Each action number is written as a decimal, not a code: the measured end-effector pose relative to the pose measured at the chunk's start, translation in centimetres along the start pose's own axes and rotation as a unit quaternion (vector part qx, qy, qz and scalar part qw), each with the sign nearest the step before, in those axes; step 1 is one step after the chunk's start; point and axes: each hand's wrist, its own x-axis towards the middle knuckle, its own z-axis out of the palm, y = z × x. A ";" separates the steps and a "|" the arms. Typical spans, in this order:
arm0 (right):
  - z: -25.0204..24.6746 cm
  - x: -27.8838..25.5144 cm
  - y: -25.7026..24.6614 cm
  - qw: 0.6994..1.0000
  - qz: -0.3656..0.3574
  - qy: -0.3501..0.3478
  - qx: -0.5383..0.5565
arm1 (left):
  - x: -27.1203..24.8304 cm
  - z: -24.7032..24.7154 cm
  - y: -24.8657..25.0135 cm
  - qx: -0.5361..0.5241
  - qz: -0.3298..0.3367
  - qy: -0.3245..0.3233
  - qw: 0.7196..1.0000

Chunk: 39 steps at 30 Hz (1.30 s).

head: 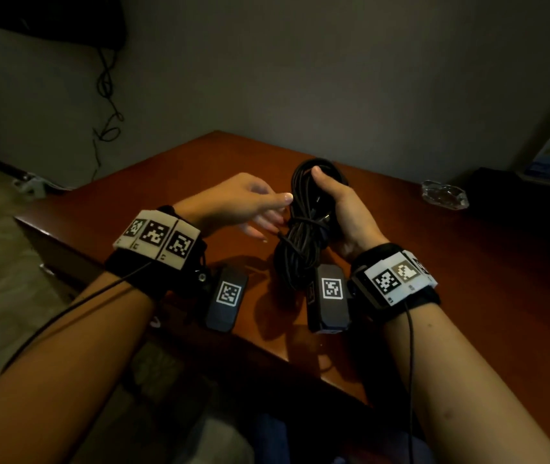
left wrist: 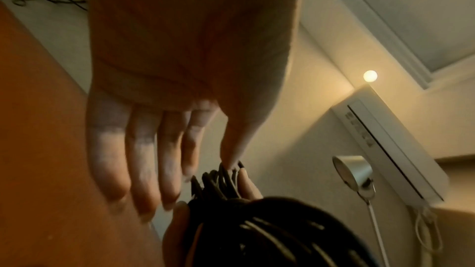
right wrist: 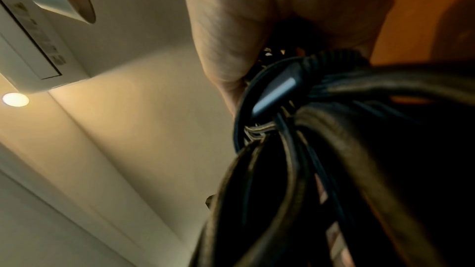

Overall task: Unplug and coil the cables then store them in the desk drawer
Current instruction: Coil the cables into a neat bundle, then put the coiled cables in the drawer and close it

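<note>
**Q:** Forearms fill the near edge of the head view, each strapped with a marker band. What are the hands doing beyond them?

**A:** Right hand [head: 340,209] is closed around the coiled black cable [head: 303,229], thumb over the upper loops, holding the bundle above the desk [head: 467,262]. A few turns cinch the coil at its waist, and the right wrist view shows a plug [right wrist: 276,93] tucked there. Judged from this, the grip keeps the loops from springing apart.

**Q:** And the left hand [head: 236,202]?

**A:** Its fingers [left wrist: 144,170] are extended and relaxed, holding nothing. The thumb tip sits at the loops; whether it touches them cannot be told. It is probably steadying or finishing the wrap.

**Q:** Where does the task stand?

**A:** This cable appears unplugged and coiled. No drawer is in view, so storage is not yet done.

**Q:** Describe the surface and room.

**A:** Desk is reddish-brown wood set against a plain wall. A glass ashtray [head: 444,195] lies far right, well apart from the hands. Another thin cable [head: 106,95] dangles down the wall at far left. Light is dim; the wrist views show a ceiling spot [left wrist: 370,76], a wall air conditioner [left wrist: 390,149] and a lamp head [left wrist: 352,172].
</note>
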 end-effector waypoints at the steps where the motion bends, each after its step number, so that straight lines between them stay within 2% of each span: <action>1: 0.6 0.0 0.2 1.000 0.002 0.001 -0.003 | -0.4 -0.4 -0.5 -0.019 -0.004 0.022 1.000; 4: 2.3 -0.1 0.9 1.000 0.003 -0.001 -0.009 | -2.4 -1.7 -2.6 -0.150 -0.019 0.116 0.982; 7: 4.0 -0.4 1.8 0.999 0.018 -0.025 -0.011 | -4.9 -3.0 -5.4 -0.261 -0.059 0.225 0.937; 10: 6.1 -0.7 2.7 0.998 0.033 -0.050 -0.001 | -7.3 -4.4 -8.1 -0.338 -0.115 0.286 0.889; 13: 8.2 -1.1 3.5 0.997 0.041 -0.072 0.007 | -8.6 -5.3 -10.1 -0.375 -0.171 0.326 0.851; 18: 10.3 -2.0 4.6 0.995 0.043 -0.089 0.026 | -9.3 -4.7 -13.0 -0.362 -0.235 0.423 0.797; 21: 10.8 -2.7 4.7 0.996 0.036 -0.078 0.034 | -10.0 -3.5 -14.1 -0.355 -0.279 0.399 0.798; 25: 11.5 -3.9 4.9 0.996 0.034 -0.064 0.044 | -10.6 -2.2 -14.6 -0.407 -0.311 0.295 0.807; 27: 11.9 -4.4 5.3 0.997 0.033 -0.055 0.044 | -10.5 -2.1 -15.0 -0.433 -0.311 0.263 0.804; 30: 12.2 -5.0 5.8 0.997 0.036 -0.054 0.040 | -10.5 -2.1 -15.8 -0.435 -0.322 0.250 0.803; 39: 12.5 -6.8 7.1 0.998 0.058 -0.016 0.033 | -10.4 -2.8 -16.6 -0.374 -0.334 0.201 0.841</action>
